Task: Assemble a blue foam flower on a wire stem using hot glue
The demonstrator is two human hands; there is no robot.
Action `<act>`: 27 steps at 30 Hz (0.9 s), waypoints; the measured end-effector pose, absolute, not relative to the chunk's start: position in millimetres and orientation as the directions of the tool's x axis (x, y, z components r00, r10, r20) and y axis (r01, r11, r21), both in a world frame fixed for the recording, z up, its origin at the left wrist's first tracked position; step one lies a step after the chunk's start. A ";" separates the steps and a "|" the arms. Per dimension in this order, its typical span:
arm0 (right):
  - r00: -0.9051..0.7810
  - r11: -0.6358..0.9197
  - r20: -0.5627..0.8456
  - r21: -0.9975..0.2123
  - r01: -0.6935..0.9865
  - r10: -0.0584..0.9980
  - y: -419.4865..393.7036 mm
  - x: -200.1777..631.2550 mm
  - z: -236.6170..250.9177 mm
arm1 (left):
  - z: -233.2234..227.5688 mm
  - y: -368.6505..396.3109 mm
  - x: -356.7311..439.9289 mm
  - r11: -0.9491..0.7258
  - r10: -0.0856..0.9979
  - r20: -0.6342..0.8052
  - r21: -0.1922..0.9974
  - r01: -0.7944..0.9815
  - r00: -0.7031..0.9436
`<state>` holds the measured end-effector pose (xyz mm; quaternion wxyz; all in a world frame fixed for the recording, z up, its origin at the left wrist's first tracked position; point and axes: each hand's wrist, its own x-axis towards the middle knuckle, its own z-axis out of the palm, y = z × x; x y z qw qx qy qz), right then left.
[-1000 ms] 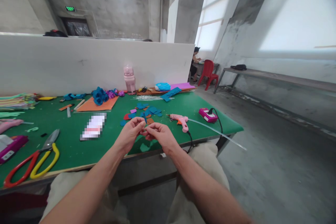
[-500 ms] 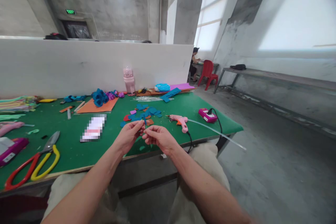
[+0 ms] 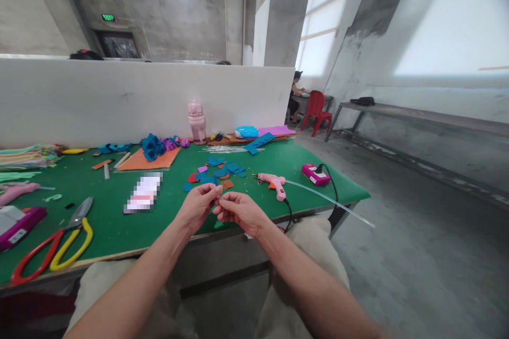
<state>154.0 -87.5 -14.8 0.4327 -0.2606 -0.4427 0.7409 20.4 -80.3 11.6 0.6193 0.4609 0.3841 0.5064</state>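
My left hand (image 3: 196, 205) and my right hand (image 3: 239, 212) meet fingertip to fingertip just above the near edge of the green table (image 3: 111, 222). Both pinch one small thin teal piece, which the fingers almost wholly hide. Beyond the hands lies a scatter of blue foam cut-outs (image 3: 221, 170) with some red and orange bits. A pink glue gun (image 3: 272, 183) lies to the right of my right hand, and a long clear glue stick (image 3: 330, 200) juts from its back past the table edge.
Large scissors with red and yellow handles (image 3: 59, 243) lie at the near left. An orange sheet (image 3: 146, 159), blue foam flowers (image 3: 151, 145) and a pink bottle (image 3: 196, 119) stand before a white partition (image 3: 119, 95). A pink box with a cable (image 3: 315, 174) sits at the right. A person sits far back by a red chair (image 3: 315, 108).
The thin teal piece stood out between my fingers half a second ago; now the fingers close over it. Both hands have sunk slightly toward the table edge.
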 end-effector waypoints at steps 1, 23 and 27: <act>-0.483 -0.226 0.004 -0.880 -0.417 0.876 -87.2 154.2 -14.7 | 12.3 -79.5 18.6 0.066 0.980 -0.011 0.960 -0.273 0.197; -0.505 -0.260 -0.004 -0.861 -0.437 0.863 -84.7 152.5 -20.4 | 10.2 -79.2 18.4 0.017 0.988 0.017 0.978 -0.210 0.157; -0.492 -0.240 0.002 -0.872 -0.427 0.870 -85.0 151.6 -20.3 | 8.6 -79.2 18.2 0.044 0.987 -0.009 0.974 -0.221 0.158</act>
